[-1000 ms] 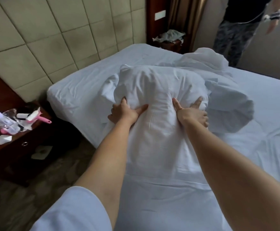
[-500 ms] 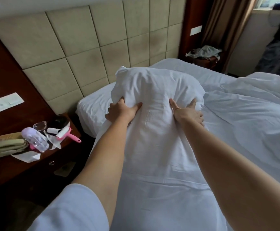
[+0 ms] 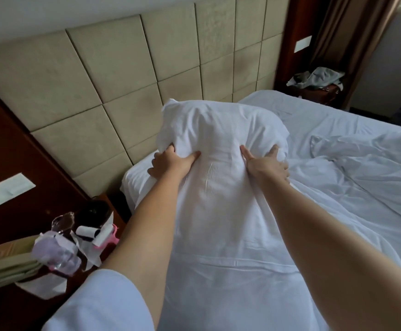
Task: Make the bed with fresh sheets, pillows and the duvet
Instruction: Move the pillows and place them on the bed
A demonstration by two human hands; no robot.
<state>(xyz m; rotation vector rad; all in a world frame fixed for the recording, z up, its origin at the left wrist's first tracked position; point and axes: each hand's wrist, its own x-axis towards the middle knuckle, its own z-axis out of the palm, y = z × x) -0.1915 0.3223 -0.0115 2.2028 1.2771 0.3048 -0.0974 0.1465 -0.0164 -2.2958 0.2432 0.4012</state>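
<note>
Pillow (image 3: pixel 221 137) in white pillowcase, held up in front of the person, over the near-left corner of the bed (image 3: pixel 338 130) by the headboard (image 3: pixel 123 75). Long axis runs away from the person toward the headboard; stuffed end is far, slack empty case hangs toward the body.

Left hand (image 3: pixel 170 161) grips the left flank, fingers curled into the fabric, thumb across the front. Right hand (image 3: pixel 266 166) clamps the right flank, thumb and index splayed on the front, other fingers wrapped behind. Both hands equally near, symmetric hold.

Materials: soft cotton, creased, compressible fill, no rigid edges. Duvet (image 3: pixel 366 158) rumpled, well apart to the right. Headboard padded, quilted squares.

Judgement: the filling is probably being seated in the case before the pillow goes down at the head edge.
</note>
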